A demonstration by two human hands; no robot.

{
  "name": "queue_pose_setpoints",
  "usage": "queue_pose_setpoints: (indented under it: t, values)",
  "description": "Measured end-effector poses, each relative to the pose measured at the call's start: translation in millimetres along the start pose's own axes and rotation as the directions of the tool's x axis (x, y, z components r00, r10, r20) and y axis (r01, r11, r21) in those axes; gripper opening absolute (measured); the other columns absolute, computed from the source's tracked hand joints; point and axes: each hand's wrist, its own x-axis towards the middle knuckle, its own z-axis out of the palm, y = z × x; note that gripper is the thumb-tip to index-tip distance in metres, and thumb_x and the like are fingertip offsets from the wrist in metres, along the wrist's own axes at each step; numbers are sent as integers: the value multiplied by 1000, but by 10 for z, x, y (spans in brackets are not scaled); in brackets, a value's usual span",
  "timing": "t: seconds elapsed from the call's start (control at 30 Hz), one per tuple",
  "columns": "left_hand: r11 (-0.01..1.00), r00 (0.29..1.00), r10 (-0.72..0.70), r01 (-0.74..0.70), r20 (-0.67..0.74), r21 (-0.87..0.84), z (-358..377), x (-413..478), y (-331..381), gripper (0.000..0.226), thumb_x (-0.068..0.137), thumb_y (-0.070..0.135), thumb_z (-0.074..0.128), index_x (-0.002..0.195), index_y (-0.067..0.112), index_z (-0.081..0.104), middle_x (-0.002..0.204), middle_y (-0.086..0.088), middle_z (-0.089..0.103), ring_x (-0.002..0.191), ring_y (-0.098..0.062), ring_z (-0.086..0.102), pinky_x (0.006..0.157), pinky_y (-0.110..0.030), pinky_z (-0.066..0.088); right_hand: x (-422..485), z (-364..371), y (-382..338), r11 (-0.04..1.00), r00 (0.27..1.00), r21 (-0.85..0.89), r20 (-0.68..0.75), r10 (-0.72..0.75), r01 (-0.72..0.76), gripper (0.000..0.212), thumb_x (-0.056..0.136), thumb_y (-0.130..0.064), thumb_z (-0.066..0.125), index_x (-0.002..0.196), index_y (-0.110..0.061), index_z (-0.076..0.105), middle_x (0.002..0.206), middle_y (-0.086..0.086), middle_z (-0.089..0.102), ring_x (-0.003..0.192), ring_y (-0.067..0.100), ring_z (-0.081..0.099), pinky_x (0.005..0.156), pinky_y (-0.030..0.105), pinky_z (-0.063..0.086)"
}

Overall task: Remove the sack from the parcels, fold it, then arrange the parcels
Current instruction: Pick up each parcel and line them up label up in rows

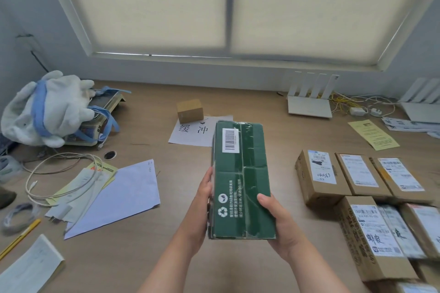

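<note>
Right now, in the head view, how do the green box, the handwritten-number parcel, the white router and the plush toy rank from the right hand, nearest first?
1. The green box: held by the right hand.
2. The handwritten-number parcel: just to its right.
3. The white router: back right, by the wall.
4. The plush toy: far back left.

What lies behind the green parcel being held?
A white sheet with two black characters on the desk; the green parcel covers its right edge. Anything else beneath it is hidden.
</note>
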Motion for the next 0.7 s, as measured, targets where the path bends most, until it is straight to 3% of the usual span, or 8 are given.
queue_pose_setpoints:
  t: [0.07, 0.13, 0.2, 0.27, 0.37, 0.43, 0.57, 0.7]
  values:
    - [999, 998, -38, 38, -52, -6, -24, 7, -74, 53, 100, 54, 52, 148, 38, 37, 133, -4, 67, 117, -28, 68, 100, -56, 52, -57, -66, 38, 991, 998, 119, -2, 59, -59, 56, 64, -39, 74, 112, -11, 76, 110, 18, 76, 92, 31, 75, 74, 43, 61]
    - [998, 992, -67, 67, -106, -9, -64, -4, -122, 65, 90, 54, 66, 144, 27, 44, 123, -6, 73, 108, -30, 73, 94, -54, 56, -103, -57, 39, 993, 993, 105, -93, 66, -56, 47, 68, -38, 71, 106, -11, 76, 100, 17, 77, 84, 30, 75, 71, 43, 60]
    - [997, 989, -73, 68, -127, -42, -91, -5, -159, 47, 93, 43, 66, 133, 20, 56, 114, -7, 76, 101, -30, 75, 89, -50, 59, -69, -56, 45, 1000, 982, -11, -189, 23, -25, 37, 93, -29, 53, 126, -21, 66, 107, 12, 77, 93, 29, 74, 80, 48, 60]
    - [991, 991, -103, 94, -85, -99, -88, -6, -154, 32, 103, 30, 53, 133, 23, 57, 118, -7, 75, 105, -31, 73, 93, -53, 57, -24, -53, 24, 991, 964, -133, -256, -66, 33, 46, 104, -20, 40, 142, -45, 47, 113, 7, 76, 105, 30, 72, 92, 55, 56]
    - [991, 998, -64, 66, 14, -115, -15, -37, -82, 40, 104, 22, 42, 142, 32, 50, 131, -4, 69, 118, -30, 68, 100, -58, 52, 31, -30, 12, 976, 938, -204, -315, -144, 81, 47, 106, -26, 40, 144, -55, 41, 120, 0, 74, 111, 28, 71, 97, 58, 54]
    - [995, 997, -21, 27, 68, -97, 32, -49, -53, 50, 98, 23, 43, 145, 38, 45, 136, -2, 66, 122, -30, 65, 102, -58, 51, 12, -16, 12, 973, 951, -197, -261, -168, 118, 43, 104, -38, 45, 147, -47, 43, 135, -1, 67, 120, 25, 67, 103, 56, 50]
    - [998, 991, 21, -13, 129, -64, 26, -27, -72, 59, 96, 22, 40, 150, 45, 35, 143, 1, 61, 127, -29, 61, 104, -57, 49, -98, 3, -31, 978, 989, -177, -80, -127, 111, 80, 80, -59, 69, 150, -37, 38, 144, 0, 60, 130, 26, 60, 106, 52, 46]
    - [996, 991, -5, 16, 131, -82, 52, -10, -103, 59, 96, 24, 45, 151, 41, 33, 142, -2, 61, 127, -31, 61, 105, -59, 47, -170, -85, -62, 989, 1000, -150, 18, 5, -2, 74, 79, -31, 69, 147, -39, 41, 139, 3, 65, 124, 31, 64, 107, 57, 47]
